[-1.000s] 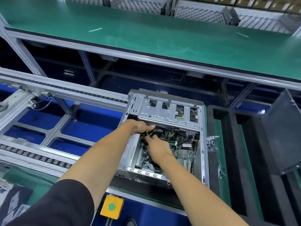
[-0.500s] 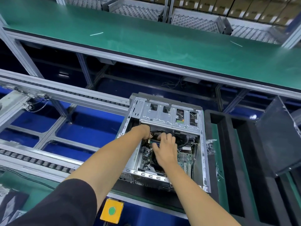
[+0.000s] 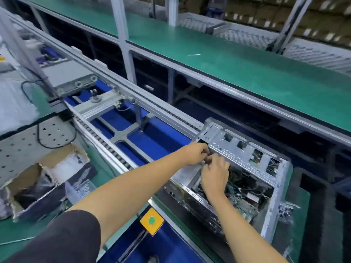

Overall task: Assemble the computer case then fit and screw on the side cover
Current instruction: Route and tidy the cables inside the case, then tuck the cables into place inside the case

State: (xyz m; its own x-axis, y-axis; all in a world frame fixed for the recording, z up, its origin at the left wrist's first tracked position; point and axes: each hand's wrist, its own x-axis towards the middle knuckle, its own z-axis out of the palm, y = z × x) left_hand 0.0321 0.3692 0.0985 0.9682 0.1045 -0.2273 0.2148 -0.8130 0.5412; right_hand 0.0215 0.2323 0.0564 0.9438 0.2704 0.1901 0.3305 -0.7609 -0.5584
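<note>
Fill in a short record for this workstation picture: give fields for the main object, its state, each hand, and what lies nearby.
main object: computer case, on its side
state: side open, circuit board and wires visible; no cover fitted
left hand: at the case's upper left corner, fingers curled; what it holds is hidden
right hand: inside the opening, fingertips meeting the left hand's
nearby: yellow button box, torn cardboard box, roller conveyor

Fingertips of both hands (image 3: 206, 164) blurred; whatever they pinch inside case (image 3: 247, 160) unreadable.

Dark short sleeve (image 3: 62, 236) on left arm; forearms bare.
</note>
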